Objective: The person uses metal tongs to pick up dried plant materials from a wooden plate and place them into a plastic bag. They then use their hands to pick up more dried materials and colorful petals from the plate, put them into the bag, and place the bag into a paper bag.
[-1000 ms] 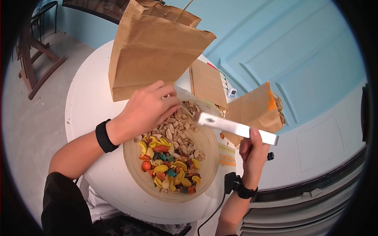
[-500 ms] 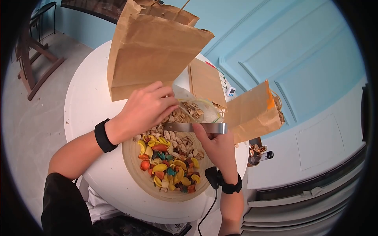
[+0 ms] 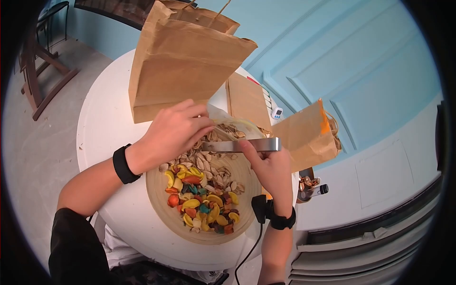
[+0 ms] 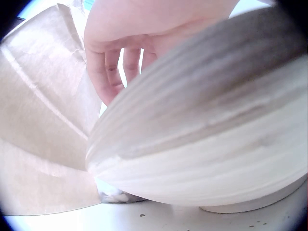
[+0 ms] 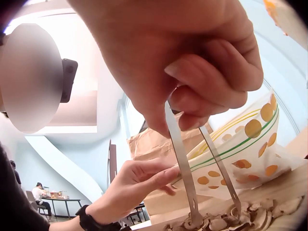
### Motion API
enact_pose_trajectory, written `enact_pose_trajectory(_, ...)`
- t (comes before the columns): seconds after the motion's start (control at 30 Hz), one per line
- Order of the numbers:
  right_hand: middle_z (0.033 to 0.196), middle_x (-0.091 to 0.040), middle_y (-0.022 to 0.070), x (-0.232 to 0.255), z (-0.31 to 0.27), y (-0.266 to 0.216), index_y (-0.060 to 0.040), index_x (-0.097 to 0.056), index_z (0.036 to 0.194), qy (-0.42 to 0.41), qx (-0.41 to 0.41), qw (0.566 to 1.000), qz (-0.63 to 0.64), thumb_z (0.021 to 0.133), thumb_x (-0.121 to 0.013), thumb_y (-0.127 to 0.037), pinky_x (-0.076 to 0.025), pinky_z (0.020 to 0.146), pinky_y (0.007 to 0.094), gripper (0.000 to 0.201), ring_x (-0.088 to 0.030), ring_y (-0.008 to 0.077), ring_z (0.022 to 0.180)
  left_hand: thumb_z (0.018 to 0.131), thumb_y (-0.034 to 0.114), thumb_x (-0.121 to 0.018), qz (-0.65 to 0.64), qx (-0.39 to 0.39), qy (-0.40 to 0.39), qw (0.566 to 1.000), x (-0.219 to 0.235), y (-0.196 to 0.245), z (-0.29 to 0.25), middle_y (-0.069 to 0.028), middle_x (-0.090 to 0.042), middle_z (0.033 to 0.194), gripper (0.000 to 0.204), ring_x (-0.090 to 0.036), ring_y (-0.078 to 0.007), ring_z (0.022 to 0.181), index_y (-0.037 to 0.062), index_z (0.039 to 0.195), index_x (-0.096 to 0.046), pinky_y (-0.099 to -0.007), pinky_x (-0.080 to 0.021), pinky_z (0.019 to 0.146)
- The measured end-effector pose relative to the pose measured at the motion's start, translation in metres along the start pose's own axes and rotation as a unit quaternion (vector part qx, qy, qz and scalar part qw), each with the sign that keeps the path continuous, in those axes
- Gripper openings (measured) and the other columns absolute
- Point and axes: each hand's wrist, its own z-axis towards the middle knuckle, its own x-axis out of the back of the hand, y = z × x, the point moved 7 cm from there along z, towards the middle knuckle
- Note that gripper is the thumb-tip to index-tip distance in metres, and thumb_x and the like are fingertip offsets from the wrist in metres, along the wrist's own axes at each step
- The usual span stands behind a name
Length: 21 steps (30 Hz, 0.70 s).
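My right hand [image 3: 270, 173] grips a pair of metal tongs [image 3: 242, 145]. Their two tips reach down into pale dried slices [image 5: 219, 222] in the right wrist view. These slices fill the far side of a round wooden bowl [image 3: 159, 209]; a colourful yellow, orange and teal dried mix [image 3: 204, 204] lies on the near side. My left hand [image 3: 178, 130] pinches the opening edge of a clear zip bag [image 5: 226, 161] with orange dots. Inside the bag's mouth, more pale slices show. In the left wrist view, the bowl's outer wall [image 4: 202, 144] hides part of that hand.
A large brown paper bag [image 3: 190, 66] stands behind the bowl on the round white table [image 3: 107, 99]. To its right are a flat-lying paper bag [image 3: 247, 102], a small white timer [image 3: 277, 113] and a smaller paper bag [image 3: 304, 137]. A container with bottles [image 3: 311, 186] sits at the right.
My right hand has brought the tongs from the right, over the table side, leftward and down onto the pale slices, with a slight shift back right lately. The left hand stays at the bag.
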Motion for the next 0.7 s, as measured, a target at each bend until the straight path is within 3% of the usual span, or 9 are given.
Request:
enact_pose_trajectory(0.03, 0.062, -0.06, -0.0017, 0.0, 0.003, -0.002, 0.0021, -0.076, 0.092, -0.009, 0.006, 1.0, -0.024, 0.094, -0.078, -0.037, -0.04, 0.051, 0.0255, 0.04, -0.052, 0.0061, 0.054, 0.089, 0.013, -0.074, -0.011, 0.003, 0.005, 1.0, 0.002, -0.001, 0.001, -0.0057, -0.066, 0.091, 0.011, -0.062, -0.0254, 0.085, 0.0034, 0.093, -0.076, -0.0381, -0.053, 0.071)
enact_pose_trajectory(0.13, 0.059, -0.063, 0.0071, 0.004, 0.012, 0.003, 0.0005, -0.076, 0.085, 0.025, 0.021, 0.999, 0.017, 0.092, -0.077, -0.044, -0.047, 0.052, 0.0332, 0.045, -0.059, 0.0178, 0.051, 0.088, 0.01, -0.076, -0.016, 0.018, 0.005, 1.0, 0.005, -0.003, 0.003, -0.0074, -0.068, 0.09, 0.011, -0.062, -0.0264, 0.083, 0.0015, 0.095, -0.077, -0.038, -0.053, 0.073)
enact_pose_trajectory(0.23, 0.061, -0.065, 0.0078, 0.013, 0.019, 0.005, 0.0007, -0.077, 0.087, -0.037, -0.037, 0.999, -0.006, 0.091, -0.077, -0.044, -0.048, 0.054, 0.033, 0.045, -0.06, 0.0195, 0.052, 0.087, 0.008, -0.076, 0.002, 0.03, -0.005, 1.0, 0.007, -0.005, 0.004, -0.0075, -0.068, 0.089, 0.012, -0.062, -0.0262, 0.083, 0.0013, 0.096, -0.078, -0.038, -0.053, 0.073)
enact_pose_trajectory(0.33, 0.064, -0.068, 0.0094, 0.027, 0.023, 0.007, 0.0011, -0.077, 0.09, -0.013, -0.027, 0.999, 0.045, 0.09, -0.078, -0.043, -0.049, 0.056, 0.0336, 0.044, -0.062, 0.0205, 0.054, 0.088, 0.012, -0.075, 0.019, 0.018, 0.004, 1.0, 0.009, -0.003, 0.006, -0.0063, -0.066, 0.088, 0.011, -0.061, -0.0256, 0.082, 0.0025, 0.093, -0.077, -0.0384, -0.053, 0.072)
enact_pose_trajectory(0.43, 0.065, -0.069, 0.0117, 0.033, 0.028, 0.02, 0.0014, -0.077, 0.093, -0.04, -0.036, 0.999, -0.009, 0.09, -0.077, -0.044, -0.051, 0.058, 0.0355, 0.046, -0.064, 0.0224, 0.056, 0.089, 0.012, -0.074, 0.032, 0.009, 0.005, 0.999, 0.009, 0.0, 0.008, -0.0059, -0.066, 0.089, 0.011, -0.06, -0.0253, 0.082, 0.0033, 0.094, -0.077, -0.0378, -0.053, 0.072)
enact_pose_trajectory(0.53, 0.065, -0.067, 0.0148, 0.03, 0.029, 0.03, 0.0018, -0.076, 0.087, -0.049, -0.049, 0.997, -0.028, 0.09, -0.074, -0.049, -0.051, 0.058, 0.0395, 0.051, -0.065, 0.0283, 0.058, 0.088, 0.01, -0.075, 0.051, 0.011, -0.008, 0.999, 0.01, 0.002, 0.01, -0.0062, -0.068, 0.093, 0.012, -0.061, -0.0253, 0.082, 0.0039, 0.098, -0.079, -0.037, -0.053, 0.072)
enact_pose_trajectory(0.7, 0.06, -0.06, 0.0203, 0.013, 0.033, 0.033, 0.0062, -0.067, 0.073, -0.041, 0.001, 0.999, -0.029, 0.088, -0.07, -0.05, -0.05, 0.059, 0.0444, 0.059, -0.063, 0.0376, 0.059, 0.086, 0.006, -0.076, 0.075, 0.014, -0.029, 0.997, 0.002, 0.006, 0.011, -0.0075, -0.07, 0.094, 0.016, -0.062, -0.0255, 0.081, 0.0052, 0.101, -0.08, -0.0366, -0.053, 0.071)
